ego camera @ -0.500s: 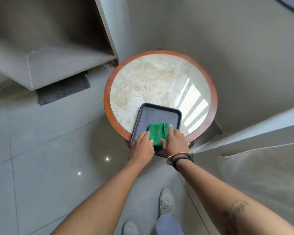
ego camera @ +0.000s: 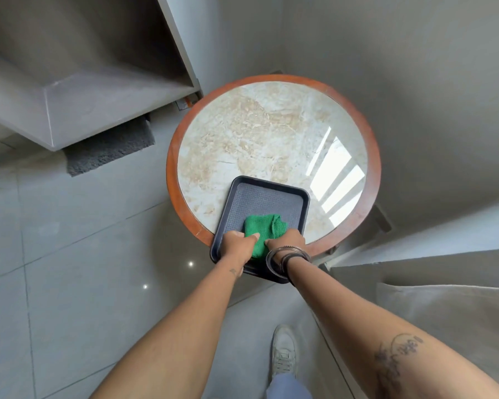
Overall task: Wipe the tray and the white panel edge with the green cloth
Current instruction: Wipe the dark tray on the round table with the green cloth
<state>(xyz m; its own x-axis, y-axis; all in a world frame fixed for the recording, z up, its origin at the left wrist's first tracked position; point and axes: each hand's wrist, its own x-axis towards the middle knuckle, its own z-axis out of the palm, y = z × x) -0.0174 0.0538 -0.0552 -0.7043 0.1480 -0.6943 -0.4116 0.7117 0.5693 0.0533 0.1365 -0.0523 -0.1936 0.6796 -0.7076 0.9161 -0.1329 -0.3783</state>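
A dark grey tray (ego camera: 271, 197) sits at the near edge of a round marble-topped table (ego camera: 271, 133), its near end overhanging the rim. A folded green cloth (ego camera: 264, 227) lies in the tray's near half. My left hand (ego camera: 236, 247) rests on the tray's near left part, its thumb pinching the cloth's left edge. My right hand (ego camera: 285, 241), bangles on its wrist, grips the cloth's right side. A white panel (ego camera: 432, 243) runs along the right of the table.
The table has a reddish wooden rim (ego camera: 173, 168). A grey shelf unit (ego camera: 98, 105) stands at the upper left with a dark mat (ego camera: 110, 148) below it. Grey floor tiles (ego camera: 69, 254) lie to the left; my shoe (ego camera: 284, 352) is below.
Both hands have curled their fingers onto the cloth and bunched it slightly. The tray has stayed in place.
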